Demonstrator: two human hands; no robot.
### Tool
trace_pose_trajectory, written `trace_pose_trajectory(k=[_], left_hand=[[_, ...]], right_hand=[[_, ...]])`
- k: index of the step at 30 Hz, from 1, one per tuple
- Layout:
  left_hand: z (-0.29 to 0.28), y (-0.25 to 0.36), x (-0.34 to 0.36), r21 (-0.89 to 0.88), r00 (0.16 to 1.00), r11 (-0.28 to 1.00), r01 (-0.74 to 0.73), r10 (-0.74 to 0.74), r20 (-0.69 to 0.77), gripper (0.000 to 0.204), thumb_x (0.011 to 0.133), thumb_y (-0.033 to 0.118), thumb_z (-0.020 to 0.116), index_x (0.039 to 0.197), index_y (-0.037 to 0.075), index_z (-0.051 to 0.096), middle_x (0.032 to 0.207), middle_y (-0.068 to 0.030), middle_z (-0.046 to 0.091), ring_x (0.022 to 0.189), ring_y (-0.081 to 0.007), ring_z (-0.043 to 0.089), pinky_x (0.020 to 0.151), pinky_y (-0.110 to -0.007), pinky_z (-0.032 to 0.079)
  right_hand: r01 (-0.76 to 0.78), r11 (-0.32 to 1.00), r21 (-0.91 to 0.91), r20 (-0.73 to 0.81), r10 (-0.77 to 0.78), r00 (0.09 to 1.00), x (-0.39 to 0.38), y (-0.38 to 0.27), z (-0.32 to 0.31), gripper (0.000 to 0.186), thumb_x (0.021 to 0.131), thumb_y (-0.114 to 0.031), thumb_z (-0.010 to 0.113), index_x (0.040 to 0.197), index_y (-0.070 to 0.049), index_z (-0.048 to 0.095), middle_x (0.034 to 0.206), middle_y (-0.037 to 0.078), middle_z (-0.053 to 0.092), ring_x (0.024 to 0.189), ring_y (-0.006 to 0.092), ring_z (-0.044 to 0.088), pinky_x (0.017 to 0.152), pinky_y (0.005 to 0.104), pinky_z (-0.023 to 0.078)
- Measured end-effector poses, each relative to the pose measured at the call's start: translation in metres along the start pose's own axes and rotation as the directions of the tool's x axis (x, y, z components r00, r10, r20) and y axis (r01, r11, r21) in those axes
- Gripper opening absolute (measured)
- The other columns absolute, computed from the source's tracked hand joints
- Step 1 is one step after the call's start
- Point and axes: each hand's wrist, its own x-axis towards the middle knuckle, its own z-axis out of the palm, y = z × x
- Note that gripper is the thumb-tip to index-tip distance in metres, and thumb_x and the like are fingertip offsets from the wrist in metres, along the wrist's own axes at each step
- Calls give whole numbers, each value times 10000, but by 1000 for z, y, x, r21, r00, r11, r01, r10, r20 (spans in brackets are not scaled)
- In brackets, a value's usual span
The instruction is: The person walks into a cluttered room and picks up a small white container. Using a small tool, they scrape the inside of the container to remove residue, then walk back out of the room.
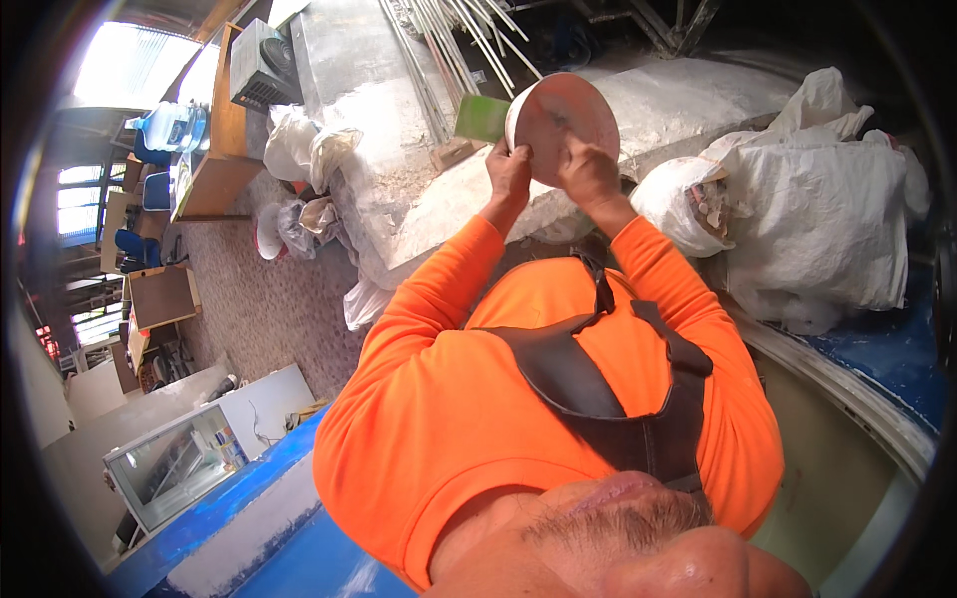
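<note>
A round, shallow bowl, pinkish inside with a pale rim, is tipped toward me at the top middle. My left hand grips its near left rim, thumb on the edge and fingers mostly hidden behind. My right hand reaches over the lower right of the bowl with its fingers closed. A small blurred dark shape shows at the fingertips, and I cannot make out what it is. Beyond the bowl's left side is a green block-like thing, close above my left hand.
A dusty pale slab lies ahead, with thin rods and a small brown block on it. White sacks stand at right, beside a filled plastic bag. More bags sit at left, near a wooden cabinet.
</note>
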Motion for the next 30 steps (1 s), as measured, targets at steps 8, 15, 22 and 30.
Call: trace_pose_trajectory(k=[8,15,22,30], left_hand=[[13,8,-10,-130,998,991,-24,17,-55,361,796,-5,536,1138,-48,645,1030,-70,681,925,-160,632,835,-306,501],[2,14,-6,-440,995,897,37,-73,-66,296,884,-5,539,1168,-52,609,1115,-118,676,990,-206,656,893,-336,524],[10,23,-20,-429,996,899,92,-78,50,395,1007,264,619,1273,-21,555,1241,-144,642,1144,-251,636,983,-387,526],[-38,56,6,-407,853,773,486,-317,415,870,973,715,408,1423,-26,479,1369,-188,597,1225,-286,608,1046,-439,499]], right_hand=[[29,998,-59,44,-26,999,14,1,-8,298,976,-290,552,1202,-120,646,930,255,694,837,432,706,751,508,579],[72,997,17,-4,-72,997,-12,14,-17,576,954,-467,640,1378,-80,590,956,225,696,899,428,691,786,474,557],[173,961,218,-168,-138,976,-14,25,-7,483,911,-394,727,1258,-61,687,924,178,709,823,394,700,726,451,552],[493,835,244,-101,-484,869,-21,55,-44,375,879,-239,773,1220,-94,720,857,118,701,680,260,692,605,356,546]])
